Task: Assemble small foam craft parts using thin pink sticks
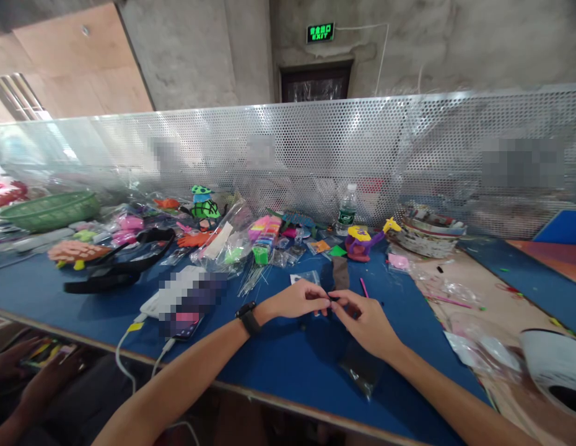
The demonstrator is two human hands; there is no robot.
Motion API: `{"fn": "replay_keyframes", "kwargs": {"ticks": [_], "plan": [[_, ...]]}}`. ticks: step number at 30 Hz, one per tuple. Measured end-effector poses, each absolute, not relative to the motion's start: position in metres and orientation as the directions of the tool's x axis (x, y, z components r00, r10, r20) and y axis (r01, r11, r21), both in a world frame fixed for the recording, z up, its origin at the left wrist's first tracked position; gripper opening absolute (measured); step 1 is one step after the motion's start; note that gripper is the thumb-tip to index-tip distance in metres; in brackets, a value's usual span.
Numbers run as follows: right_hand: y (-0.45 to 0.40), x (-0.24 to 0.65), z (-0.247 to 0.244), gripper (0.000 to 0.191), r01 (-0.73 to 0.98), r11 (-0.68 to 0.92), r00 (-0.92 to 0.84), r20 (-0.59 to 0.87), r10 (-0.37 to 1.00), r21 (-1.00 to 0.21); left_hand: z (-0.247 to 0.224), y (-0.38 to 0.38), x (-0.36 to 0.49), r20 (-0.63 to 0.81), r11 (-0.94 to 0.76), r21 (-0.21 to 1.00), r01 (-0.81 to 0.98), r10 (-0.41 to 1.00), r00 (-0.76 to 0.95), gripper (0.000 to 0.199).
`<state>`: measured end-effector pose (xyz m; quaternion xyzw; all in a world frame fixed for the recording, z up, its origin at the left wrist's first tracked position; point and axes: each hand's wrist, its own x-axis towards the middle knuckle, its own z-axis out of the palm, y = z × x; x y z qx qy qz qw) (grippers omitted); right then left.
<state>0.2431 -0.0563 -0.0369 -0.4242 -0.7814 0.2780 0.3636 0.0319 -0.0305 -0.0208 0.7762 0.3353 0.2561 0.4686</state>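
Note:
Above the blue table [279,365], my left hand [303,300] and my right hand [362,316] meet fingertip to fingertip. Both are closed in a pinch around a small dark piece [332,298], mostly hidden by the fingers. A dark watch is on my left wrist. Just behind the hands lies a flat grey-brown sheet [340,272], with a magenta stick [363,287] to its right. A clear bag with dark contents [362,370] rests below my right hand. The purple and yellow giraffe-like figure [360,243] stands farther back.
Left of my hands are a phone [188,323] with cables, a white device [174,291], black straps [102,282] and thin wires [253,279]. Bags and colourful figures line the back near a bottle [347,210]. A white bucket [555,365] stands right; another person's hands [49,378] show lower left.

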Motion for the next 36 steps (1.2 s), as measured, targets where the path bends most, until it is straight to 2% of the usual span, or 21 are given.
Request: {"fn": "replay_keyframes", "kwargs": {"ticks": [4, 9, 18, 26, 36], "plan": [[-0.0566, 0.2426, -0.0350, 0.026, 0.477, 0.513, -0.374, 0.363, 0.853, -0.714, -0.0228, -0.0294, 0.0316, 0.058, -0.302, 0.911, 0.282, 0.769, 0.637, 0.035], [-0.0569, 0.2444, -0.0337, 0.025, 0.497, 0.525, -0.352, 0.393, 0.850, -0.691, -0.0220, -0.0293, 0.0311, 0.100, -0.343, 0.894, 0.288, 0.780, 0.618, 0.035], [-0.0586, 0.2454, -0.0331, 0.024, 0.498, 0.509, -0.303, 0.409, 0.861, -0.702, -0.0226, -0.0290, 0.0295, 0.120, -0.333, 0.914, 0.229, 0.765, 0.633, 0.031], [-0.0623, 0.2443, -0.0287, 0.024, 0.471, 0.505, -0.314, 0.398, 0.862, -0.723, -0.0177, -0.0323, 0.0296, 0.148, -0.384, 0.885, 0.263, 0.768, 0.623, 0.030], [-0.0613, 0.2449, -0.0338, 0.022, 0.456, 0.517, -0.293, 0.426, 0.856, -0.724, -0.0203, -0.0309, 0.0298, 0.129, -0.318, 0.930, 0.184, 0.753, 0.645, 0.033]]}}
